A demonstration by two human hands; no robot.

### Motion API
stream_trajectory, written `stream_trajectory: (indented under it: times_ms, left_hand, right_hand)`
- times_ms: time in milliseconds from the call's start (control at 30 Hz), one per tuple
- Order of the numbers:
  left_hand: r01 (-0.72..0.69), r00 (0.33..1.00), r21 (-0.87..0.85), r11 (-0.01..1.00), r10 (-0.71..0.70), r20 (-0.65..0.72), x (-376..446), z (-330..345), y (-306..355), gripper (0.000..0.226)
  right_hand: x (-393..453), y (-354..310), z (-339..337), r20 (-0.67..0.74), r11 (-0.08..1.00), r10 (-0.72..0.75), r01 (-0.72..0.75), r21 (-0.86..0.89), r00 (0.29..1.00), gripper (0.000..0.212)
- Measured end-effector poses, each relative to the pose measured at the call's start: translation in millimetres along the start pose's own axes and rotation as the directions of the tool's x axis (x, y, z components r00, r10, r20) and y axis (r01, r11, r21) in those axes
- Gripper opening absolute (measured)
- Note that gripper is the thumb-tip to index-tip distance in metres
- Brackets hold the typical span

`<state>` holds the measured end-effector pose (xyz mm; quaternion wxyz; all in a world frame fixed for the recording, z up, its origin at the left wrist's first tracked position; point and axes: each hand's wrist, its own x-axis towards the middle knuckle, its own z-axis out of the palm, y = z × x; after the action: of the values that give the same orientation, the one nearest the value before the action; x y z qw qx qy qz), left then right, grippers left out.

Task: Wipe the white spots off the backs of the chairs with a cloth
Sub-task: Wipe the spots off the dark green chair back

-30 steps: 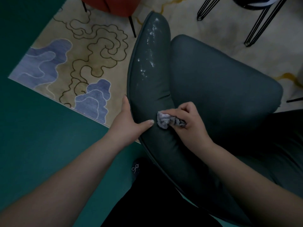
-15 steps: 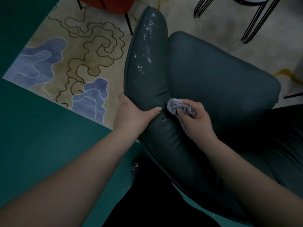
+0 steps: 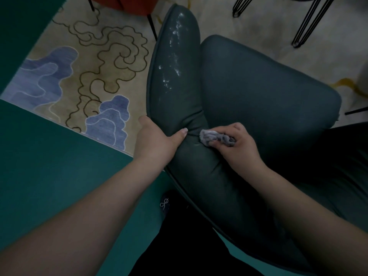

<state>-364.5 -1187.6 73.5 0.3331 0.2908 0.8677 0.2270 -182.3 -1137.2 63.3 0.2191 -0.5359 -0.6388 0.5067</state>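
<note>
— Where were the white spots [image 3: 175,56]?

— On the dark green chair back [image 3: 179,96], beyond both hands, towards its far end. My right hand [image 3: 237,144] clutched the grey cloth [image 3: 215,137] and pressed it on the back's near part, just beside my left thumb.

— And the left hand [image 3: 157,142]?

— Clamped round the back's edge, steadying it. I judged the wipe needed long, firm strokes away from me, refolding the cloth to a clean face.

Under me is a dark green floor [image 3: 45,166], and a beige rug [image 3: 95,76] with blue cloud shapes and brown squiggles lies on it. My dark teal chair [image 3: 258,92] stands at the rug's edge. Thin black metal legs [image 3: 304,22] and a red seat [image 3: 119,5] on dark legs stand farther out on the rug.
</note>
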Motion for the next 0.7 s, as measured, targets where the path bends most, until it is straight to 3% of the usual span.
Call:
stream_trajectory:
  times_ms: [100, 233, 433, 633, 700]
  left_hand:
    - [0.005, 1.0, 0.011, 1.0, -0.005, -0.003, 0, 0, 0, 0.079]
    - [-0.003, 1.0, 0.033, 0.999, 0.003, -0.013, 1, 0, 1, 0.077]
    - [-0.006, 1.0, -0.018, 1.0, 0.006, 0.017, 1, -1, -1, 0.085]
    - [-0.029, 0.999, 0.001, 1.0, 0.029, 0.015, 0, -3, -2, 0.079]
    - [-0.028, 0.999, -0.007, 1.0, 0.028, 0.035, -1, -3, -2, 0.075]
  right_hand:
    - [-1, -3, 7, -0.023, 0.999, 0.028, -0.027, 0.036, 0.999, 0.027]
    - [-1, -12, 21, 0.128, 0.986, -0.165, 0.165, 0.012, 0.978, 0.035]
    - [13, 3, 9, -0.027, 0.996, 0.041, -0.043, -0.08, 0.999, 0.024]
    - [0, -4, 17, 0.101, 0.992, -0.123, 0.121, 0.029, 0.987, 0.035]
    - [8, 0, 14, 0.052, 0.997, -0.072, 0.072, 0.001, 0.996, 0.03]
